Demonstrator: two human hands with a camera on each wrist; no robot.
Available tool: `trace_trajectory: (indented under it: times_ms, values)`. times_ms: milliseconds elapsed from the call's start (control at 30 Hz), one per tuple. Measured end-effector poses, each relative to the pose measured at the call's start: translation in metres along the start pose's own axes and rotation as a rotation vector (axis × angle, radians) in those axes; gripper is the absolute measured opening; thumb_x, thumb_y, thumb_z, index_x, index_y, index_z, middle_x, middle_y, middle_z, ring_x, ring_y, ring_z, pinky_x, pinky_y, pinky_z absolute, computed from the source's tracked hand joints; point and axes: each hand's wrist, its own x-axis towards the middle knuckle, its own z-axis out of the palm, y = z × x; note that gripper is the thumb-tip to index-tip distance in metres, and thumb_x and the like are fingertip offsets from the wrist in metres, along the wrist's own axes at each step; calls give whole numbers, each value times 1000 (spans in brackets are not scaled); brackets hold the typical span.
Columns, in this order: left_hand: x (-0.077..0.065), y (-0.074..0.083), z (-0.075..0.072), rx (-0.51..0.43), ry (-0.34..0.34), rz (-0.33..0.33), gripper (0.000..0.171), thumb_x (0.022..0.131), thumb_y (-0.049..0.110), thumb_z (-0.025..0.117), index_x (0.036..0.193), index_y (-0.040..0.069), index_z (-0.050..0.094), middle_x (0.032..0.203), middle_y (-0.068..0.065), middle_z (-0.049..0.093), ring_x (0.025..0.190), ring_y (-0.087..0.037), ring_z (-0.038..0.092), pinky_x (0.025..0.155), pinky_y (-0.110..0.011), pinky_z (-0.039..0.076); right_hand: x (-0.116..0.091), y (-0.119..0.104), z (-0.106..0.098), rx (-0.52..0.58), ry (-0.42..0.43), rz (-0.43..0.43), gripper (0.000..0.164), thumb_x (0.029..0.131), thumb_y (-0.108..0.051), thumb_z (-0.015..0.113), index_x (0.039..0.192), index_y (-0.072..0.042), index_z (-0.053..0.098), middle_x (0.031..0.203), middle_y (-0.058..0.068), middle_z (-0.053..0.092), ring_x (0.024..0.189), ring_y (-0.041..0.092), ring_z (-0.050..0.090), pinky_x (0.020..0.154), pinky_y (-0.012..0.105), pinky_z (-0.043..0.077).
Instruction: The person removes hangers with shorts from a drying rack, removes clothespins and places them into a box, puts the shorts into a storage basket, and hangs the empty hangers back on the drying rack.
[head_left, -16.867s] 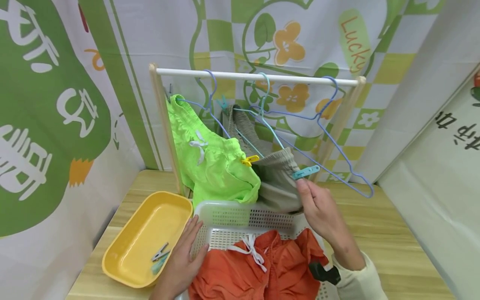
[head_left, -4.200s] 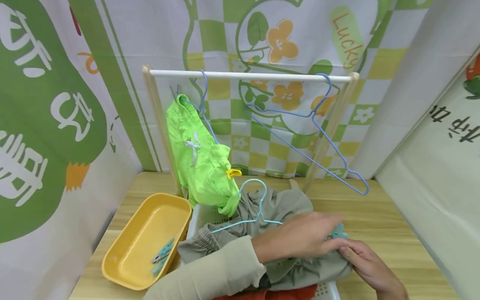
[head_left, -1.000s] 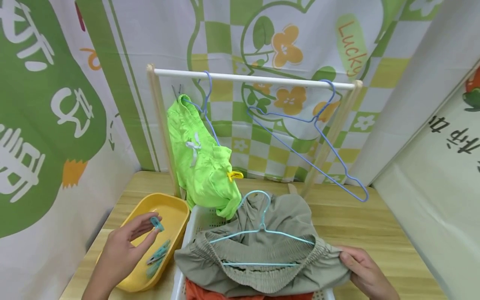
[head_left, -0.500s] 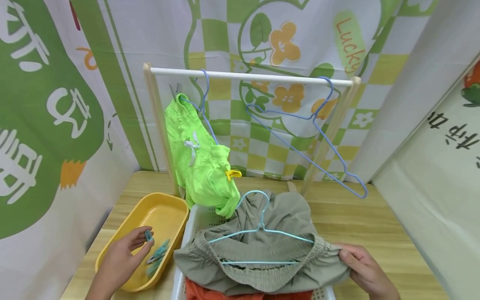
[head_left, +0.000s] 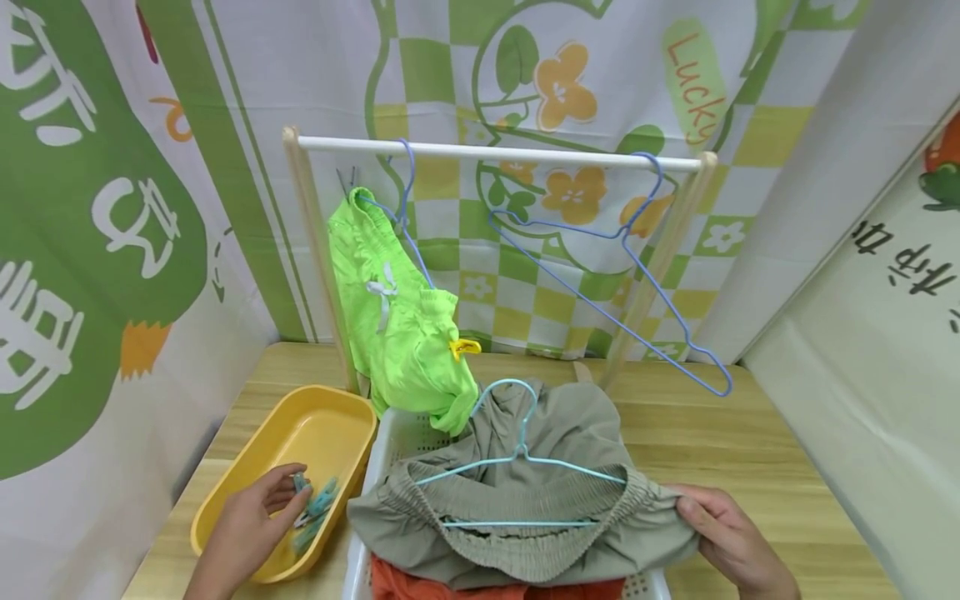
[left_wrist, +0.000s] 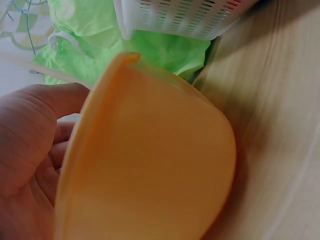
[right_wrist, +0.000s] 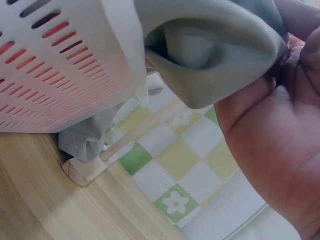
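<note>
Grey-brown shorts (head_left: 540, 554) lie spread over the white basket (head_left: 358, 567), elastic waist towards me. A light-blue hanger (head_left: 522, 433) sits inside the waistband, its hook upright. My right hand (head_left: 731, 537) pinches the right end of the waist; the right wrist view shows the bunched cloth (right_wrist: 220, 55) at the fingers. My left hand (head_left: 255, 521) is low in the yellow tray (head_left: 330, 412), a teal clothespin (head_left: 301, 482) between thumb and fingertips. More clothespins (head_left: 318, 508) lie just beside it. In the left wrist view the tray wall (left_wrist: 150, 150) hides the fingertips.
Behind stands a wooden rack with a white rail (head_left: 495, 152). Bright green shorts (head_left: 405, 333) hang at its left, with a yellow clothespin (head_left: 462, 347). A bare blue hanger (head_left: 600, 308) hangs at the right. Orange cloth (head_left: 450, 587) shows in the basket below the grey-brown shorts.
The grey-brown shorts and their hanger came off the rail onto the basket. The blue clothespin left their right side. My left hand has since lowered into the tray; my right keeps its pinch.
</note>
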Motion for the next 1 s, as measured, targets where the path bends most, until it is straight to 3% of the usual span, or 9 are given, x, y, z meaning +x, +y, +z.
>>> trace_trajectory:
  times_ms: [233,567,767,900,1000]
  values:
    - [-3,-11,6,-20,32,-6,39,100,25,72,132,3,66,102,-4,74,91,-20,73,79,-29,60,-2,-2,0,49,-9,40,51,103,20,10,146,21,38,149,23,51,137,25,50,110,34,43]
    - [-2,-6,4,43,73,85,43,102,23,69,136,-1,61,119,-15,71,107,-34,69,90,-50,56,-1,-4,1,69,-12,60,53,103,19,8,148,20,36,152,22,49,138,25,48,111,34,42]
    - [-5,16,-1,65,84,110,33,102,29,68,130,11,69,127,-4,70,115,-33,67,96,-51,53,0,-5,1,74,-13,56,52,103,19,8,148,20,36,152,22,48,139,25,48,111,34,42]
    - [-8,39,-3,39,97,213,26,101,24,71,127,19,72,126,2,71,113,-27,68,92,-46,56,0,-6,2,64,-4,61,53,104,18,8,148,19,36,152,21,49,139,24,48,111,33,41]
    - [-10,55,-5,6,60,288,26,100,20,71,127,22,72,125,7,70,112,-19,67,90,-39,58,0,-7,2,61,2,61,53,104,17,8,148,18,38,151,20,50,137,23,50,110,33,43]
